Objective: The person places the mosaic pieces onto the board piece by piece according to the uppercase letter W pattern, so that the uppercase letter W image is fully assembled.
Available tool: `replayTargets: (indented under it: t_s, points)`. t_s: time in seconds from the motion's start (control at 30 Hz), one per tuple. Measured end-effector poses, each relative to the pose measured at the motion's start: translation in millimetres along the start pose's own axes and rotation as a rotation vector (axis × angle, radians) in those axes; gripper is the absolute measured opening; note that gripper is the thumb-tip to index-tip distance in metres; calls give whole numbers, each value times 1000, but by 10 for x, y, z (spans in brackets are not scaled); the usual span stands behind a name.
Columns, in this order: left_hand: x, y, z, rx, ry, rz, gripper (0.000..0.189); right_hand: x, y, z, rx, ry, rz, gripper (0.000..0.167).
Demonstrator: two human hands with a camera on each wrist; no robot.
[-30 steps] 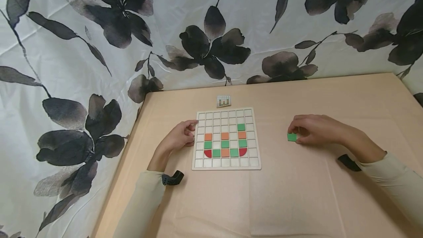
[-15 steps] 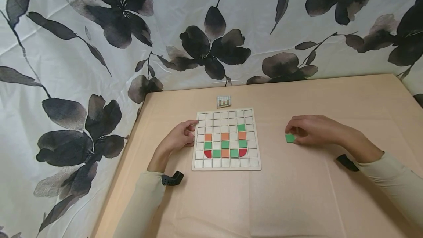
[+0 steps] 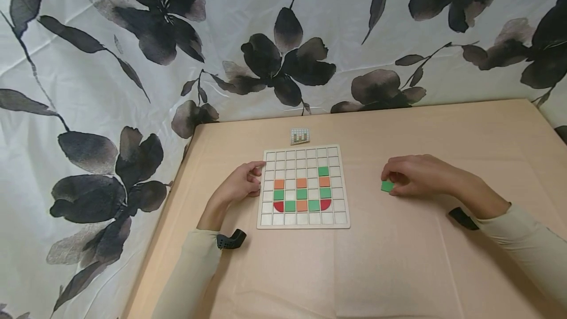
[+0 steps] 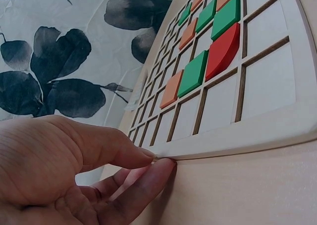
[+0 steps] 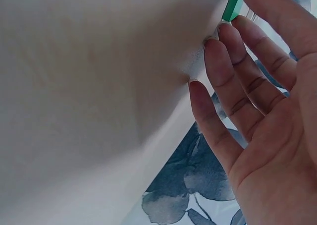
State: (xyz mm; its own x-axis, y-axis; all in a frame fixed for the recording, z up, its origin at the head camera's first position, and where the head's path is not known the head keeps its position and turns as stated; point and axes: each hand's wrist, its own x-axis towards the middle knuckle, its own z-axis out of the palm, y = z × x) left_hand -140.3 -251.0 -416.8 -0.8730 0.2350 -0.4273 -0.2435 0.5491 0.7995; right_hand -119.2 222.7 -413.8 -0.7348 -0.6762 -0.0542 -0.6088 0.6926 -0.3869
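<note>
My left hand (image 3: 237,183) grips the left edge of the white grid board (image 3: 303,227), thumb and fingertips meeting at the rim in the left wrist view. Green, orange and red tiles sit in several of the board's squares, with a red rounded tile (image 3: 278,206) at each end of the lowest filled row. Right of the board, low over the table, my right hand (image 3: 421,175) pinches a green square tile (image 3: 387,186) between thumb and fingers. Only part of that green tile (image 5: 232,7) shows in the right wrist view; the other fingers spread below it.
A small card (image 3: 299,135) with a printed grid pattern stands just beyond the board. The wooden-coloured table (image 3: 385,265) ends at a white curtain (image 3: 345,23) with dark flowers behind and to the left. Black bands (image 3: 231,239) sit at both wrists.
My right hand has shifted slightly left with the green tile, which has turned a little. The left hand and the board have stayed where they were.
</note>
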Motion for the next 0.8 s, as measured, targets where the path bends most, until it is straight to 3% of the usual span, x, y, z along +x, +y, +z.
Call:
replayTargets:
  t_s: [0.23, 0.8]
  points:
    - [-2, 0, -1, 7, 1, 0, 64, 19, -21, -11, 7, -28, 28, 26]
    - [5, 3, -4, 21, -2, -1, 67, 41, -32, -22, -12, -8, 33, 22]
